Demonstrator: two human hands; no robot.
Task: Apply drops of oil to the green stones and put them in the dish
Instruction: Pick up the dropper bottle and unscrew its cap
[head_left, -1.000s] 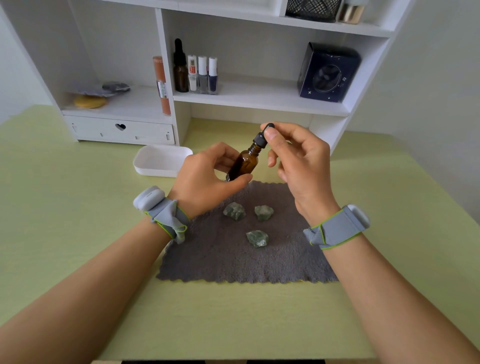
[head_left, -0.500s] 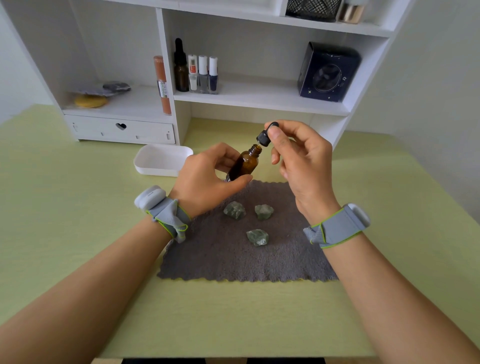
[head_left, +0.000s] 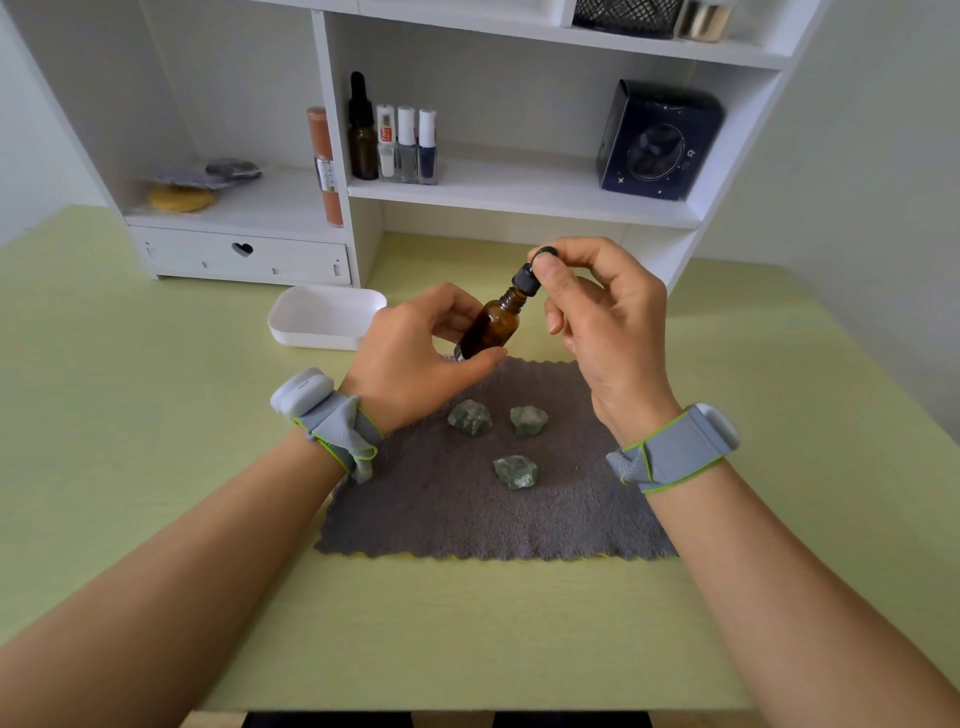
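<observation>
L hand (head_left: 415, 353) grips amber glass bottle (head_left: 488, 327); R hand (head_left: 602, 332) pinches black rubber dropper cap (head_left: 530, 275); rough green stones (head_left: 470, 417) on fuzzy cloth (head_left: 467, 514).

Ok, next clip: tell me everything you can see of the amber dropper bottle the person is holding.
The small amber glass bottle is round-bodied with a narrow threaded neck. It is held tilted above the far edge of the grey cloth, neck pointing up and to the right. The left hand grips its lower body, hiding the base. The right hand pinches the black rubber-bulbed dropper cap at the neck; whether it is screwed on or loose cannot be told.
</observation>
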